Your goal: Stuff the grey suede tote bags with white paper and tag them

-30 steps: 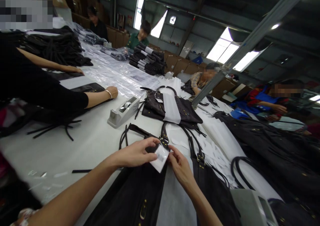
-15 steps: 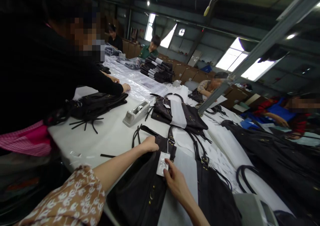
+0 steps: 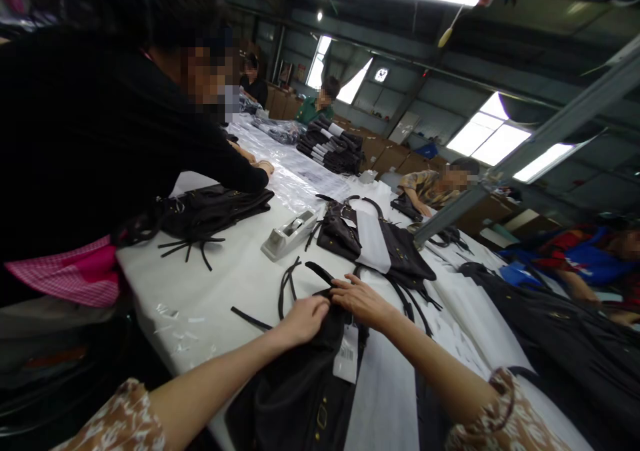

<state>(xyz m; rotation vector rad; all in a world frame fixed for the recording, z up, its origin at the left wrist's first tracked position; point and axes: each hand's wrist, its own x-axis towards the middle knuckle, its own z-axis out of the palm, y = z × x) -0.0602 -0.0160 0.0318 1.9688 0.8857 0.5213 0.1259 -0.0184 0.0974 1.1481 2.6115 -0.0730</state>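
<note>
A dark leather handbag (image 3: pixel 287 394) lies on the table in front of me, a white paper band (image 3: pixel 384 388) around its middle. Its top edge is pinched by my left hand (image 3: pixel 303 319), whose fingers are curled. My right hand (image 3: pixel 361 300) rests on the same top edge, close beside the left, its fingers stretched out and slightly apart; its thumb is hidden. Just past the fingertips a dark strap end (image 3: pixel 319 273) sticks up. Below my right hand a white hang tag (image 3: pixel 346 356) with a barcode lies against the bag.
Beyond is another banded handbag (image 3: pixel 400 246), with a tape dispenser (image 3: pixel 289 235) left of it. A co-worker in black (image 3: pixel 115 131) leans over the table (image 3: pixel 200 291) at left. A slanted metal post (image 3: pixel 530 148) stands right. More dark bags (image 3: pixel 565 331) lie at right.
My right hand has left the hang tag and moved up to the bag's top edge beside my left hand. The tag now hangs free, barcode showing. The view has shifted slightly.
</note>
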